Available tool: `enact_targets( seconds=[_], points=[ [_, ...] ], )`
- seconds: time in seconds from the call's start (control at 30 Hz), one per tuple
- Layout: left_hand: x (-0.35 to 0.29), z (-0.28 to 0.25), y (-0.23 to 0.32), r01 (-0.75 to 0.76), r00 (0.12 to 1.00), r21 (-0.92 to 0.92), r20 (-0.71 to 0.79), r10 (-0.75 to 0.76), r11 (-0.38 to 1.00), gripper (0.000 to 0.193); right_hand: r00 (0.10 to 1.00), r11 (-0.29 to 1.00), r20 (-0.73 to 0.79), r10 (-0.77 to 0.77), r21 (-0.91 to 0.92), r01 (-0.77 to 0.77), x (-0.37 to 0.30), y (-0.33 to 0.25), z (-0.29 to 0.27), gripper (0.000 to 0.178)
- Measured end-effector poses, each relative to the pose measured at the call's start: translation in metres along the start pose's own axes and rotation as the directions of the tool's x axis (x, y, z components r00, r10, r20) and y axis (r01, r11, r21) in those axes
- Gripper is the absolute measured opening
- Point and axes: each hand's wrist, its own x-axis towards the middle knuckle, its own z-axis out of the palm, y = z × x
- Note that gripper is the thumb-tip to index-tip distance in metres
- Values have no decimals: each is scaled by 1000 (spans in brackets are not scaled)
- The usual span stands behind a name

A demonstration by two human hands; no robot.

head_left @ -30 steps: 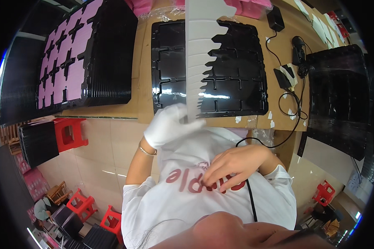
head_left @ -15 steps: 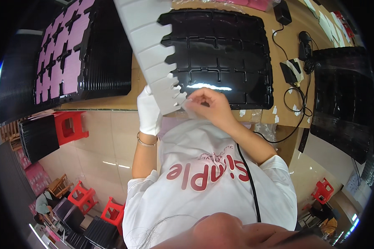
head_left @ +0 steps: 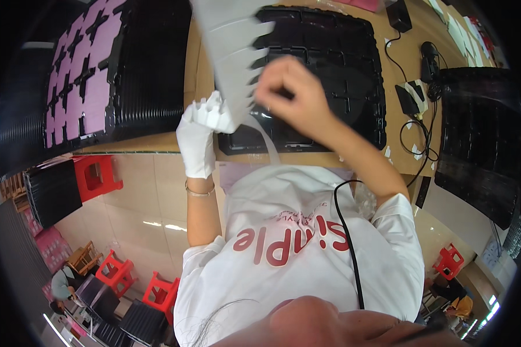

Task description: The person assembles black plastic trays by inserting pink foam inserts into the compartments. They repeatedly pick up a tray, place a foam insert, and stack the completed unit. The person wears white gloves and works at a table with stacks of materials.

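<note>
Notched sheet point(head_left: 228, 52), likely light and bendy, best taken by its smooth edge: left hand point(head_left: 195, 144) clasps it; right hand's point(head_left: 298, 95) hold unclear.

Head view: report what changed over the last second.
The bare right hand has left the shirt front and risen over the black tray, fingers curled; blur hides whether it holds anything. The gloved left hand has moved left and grips the lower end of the white toothed sheet, whose top now leans left. The tray and pink-topped stack stayed put.
</note>
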Motion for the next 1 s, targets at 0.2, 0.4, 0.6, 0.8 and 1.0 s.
enact_targets(
  seconds=[0.2,0.4,0.6,0.8,1.0],
  points=[
    [-5,17,25,171,983,180,32,-179,969,17,953,971,199,226,-121,-205,121,128,15,16],
    [3,5,17,238,945,331,140,-297,913,21,918,814,286,274,-577,-64,148,146,30,14],
    [2,9,24,298,932,301,115,-345,906,25,932,796,271,239,-604,-29,147,150,27,15],
    [4,12,21,265,938,321,133,-320,909,21,870,862,350,346,-484,-149,142,150,17,16],
    [10,-9,4,252,958,36,131,-255,967,25,836,704,340,430,454,-546,94,101,4,18]
  ],
)
